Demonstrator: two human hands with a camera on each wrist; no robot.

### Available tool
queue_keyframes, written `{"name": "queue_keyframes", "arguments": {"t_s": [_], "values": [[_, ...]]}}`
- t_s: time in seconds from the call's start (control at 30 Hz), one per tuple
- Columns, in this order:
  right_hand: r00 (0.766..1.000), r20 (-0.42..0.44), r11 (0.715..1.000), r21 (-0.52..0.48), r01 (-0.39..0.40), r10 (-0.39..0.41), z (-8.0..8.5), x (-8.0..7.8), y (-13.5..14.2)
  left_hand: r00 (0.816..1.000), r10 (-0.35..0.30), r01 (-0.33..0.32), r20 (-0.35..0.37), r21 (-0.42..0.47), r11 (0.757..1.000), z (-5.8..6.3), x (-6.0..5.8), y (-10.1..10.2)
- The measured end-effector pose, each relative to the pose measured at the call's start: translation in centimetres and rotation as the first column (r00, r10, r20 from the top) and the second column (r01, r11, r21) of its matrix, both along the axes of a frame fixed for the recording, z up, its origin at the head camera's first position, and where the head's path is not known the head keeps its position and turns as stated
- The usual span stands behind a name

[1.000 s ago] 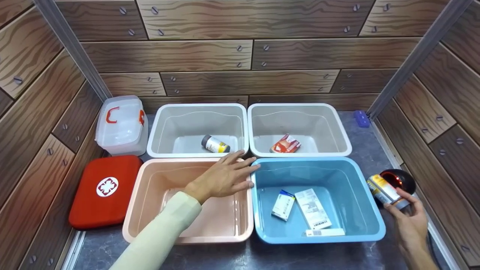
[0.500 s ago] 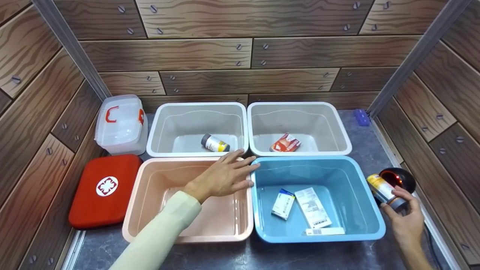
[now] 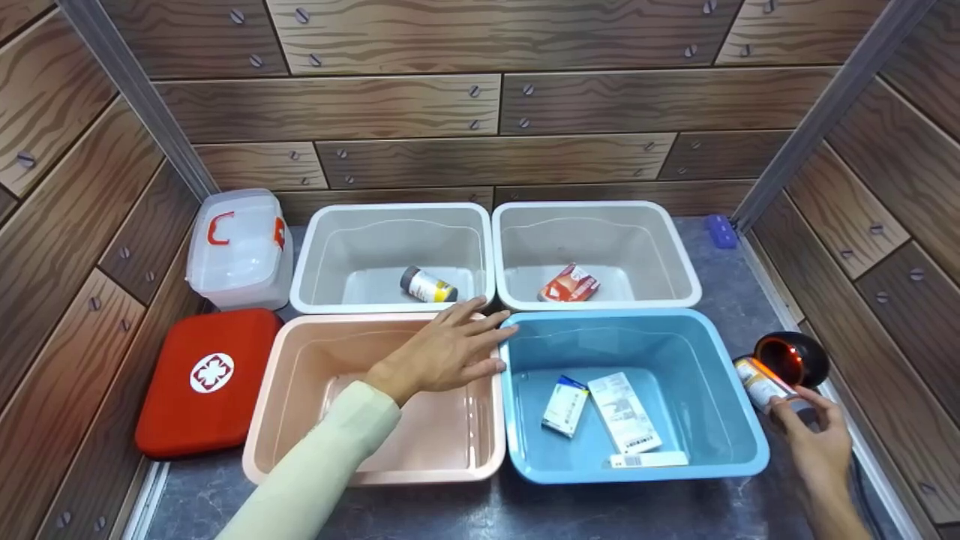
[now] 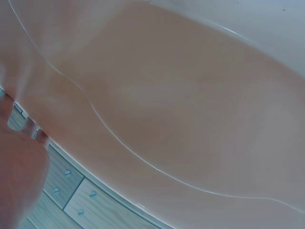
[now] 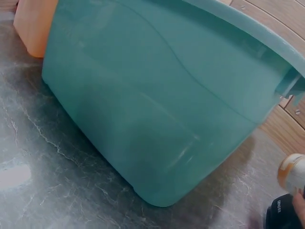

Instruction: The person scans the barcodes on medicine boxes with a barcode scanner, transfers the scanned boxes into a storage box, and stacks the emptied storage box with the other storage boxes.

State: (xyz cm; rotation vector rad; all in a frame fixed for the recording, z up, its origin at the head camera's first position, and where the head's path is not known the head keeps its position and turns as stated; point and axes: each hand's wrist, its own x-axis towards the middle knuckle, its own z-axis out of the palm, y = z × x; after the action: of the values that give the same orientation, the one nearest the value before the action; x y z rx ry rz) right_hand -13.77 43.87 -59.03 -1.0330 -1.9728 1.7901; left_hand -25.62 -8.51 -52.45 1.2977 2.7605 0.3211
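Note:
At the right edge of the head view, my right hand (image 3: 817, 442) grips a pill bottle (image 3: 766, 386) with a dark cap and an orange, yellow and white label. The bottle lies tilted in front of a round black barcode scanner (image 3: 791, 358) that glows red inside. In the right wrist view only part of the bottle (image 5: 293, 172) and a fingertip show. My left hand (image 3: 442, 352), fingers spread, reaches over the peach bin (image 3: 262, 420). Its fingertips rest at the rims where that bin meets the blue bin (image 3: 716, 360).
Several medicine boxes (image 3: 622, 412) lie in the blue bin. Behind stand two grey bins, one with another bottle (image 3: 427, 285), one with a red box (image 3: 568, 283). A red first-aid case (image 3: 210, 382) and clear lidded box (image 3: 240, 247) stand left; a purple case (image 3: 721, 232) lies back right.
My right hand has turned the bottle in front of the scanner, so a different side of its label faces up. My left hand has kept its place on the rims.

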Motion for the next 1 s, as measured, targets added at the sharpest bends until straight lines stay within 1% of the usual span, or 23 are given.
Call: {"name": "queue_keyframes", "arguments": {"t_s": [0.03,0.1,0.17,0.27,0.33,0.43,0.53,0.57,0.67,0.77,1.0], "values": [[1.000,0.021,1.000,-0.005,-0.007,0.007,0.2,-0.1,0.1,1.000,-0.001,0.001,0.000,0.000,1.000,0.0,0.0,0.0],[0.997,0.062,0.999,0.003,-0.045,0.045,0.8,-0.2,0.2,1.000,-0.002,0.002,0.000,0.000,1.000,0.1,0.0,0.0],[0.994,0.080,0.997,0.010,-0.078,0.077,1.6,-0.4,0.4,1.000,-0.001,0.001,0.003,0.001,1.000,0.2,0.0,0.0],[0.990,0.056,0.991,-0.013,-0.133,0.133,2.6,-0.7,0.7,1.000,0.003,-0.003,0.005,-0.001,1.000,0.1,0.0,-0.1],[0.987,0.036,0.987,-0.033,-0.155,0.156,3.2,-0.8,1.0,1.000,0.005,-0.005,0.005,-0.004,1.000,0.2,0.0,-0.1],[0.980,0.043,0.981,-0.009,-0.193,0.194,3.7,-1.0,1.3,1.000,0.004,-0.004,0.003,-0.006,1.000,0.1,0.1,0.0],[0.980,0.057,0.981,0.001,-0.193,0.193,3.5,-1.1,1.4,1.000,0.001,-0.001,0.000,-0.008,1.000,0.1,0.1,0.0],[0.981,0.052,0.982,-0.011,-0.188,0.189,3.3,-1.2,1.4,1.000,0.002,-0.002,0.003,-0.009,1.000,0.1,0.2,0.1],[0.984,0.042,0.984,-0.034,-0.175,0.176,2.6,-1.3,1.3,1.000,0.005,-0.005,0.005,-0.010,1.000,0.1,0.1,0.2],[0.984,0.056,0.985,-0.030,-0.167,0.169,1.8,-1.3,1.1,1.000,0.008,-0.008,0.003,-0.013,1.000,0.1,0.1,0.2],[0.969,0.159,0.978,0.057,-0.199,0.188,0.9,-1.4,1.0,1.000,0.014,-0.014,0.004,-0.023,1.000,0.1,0.0,0.1]]}}
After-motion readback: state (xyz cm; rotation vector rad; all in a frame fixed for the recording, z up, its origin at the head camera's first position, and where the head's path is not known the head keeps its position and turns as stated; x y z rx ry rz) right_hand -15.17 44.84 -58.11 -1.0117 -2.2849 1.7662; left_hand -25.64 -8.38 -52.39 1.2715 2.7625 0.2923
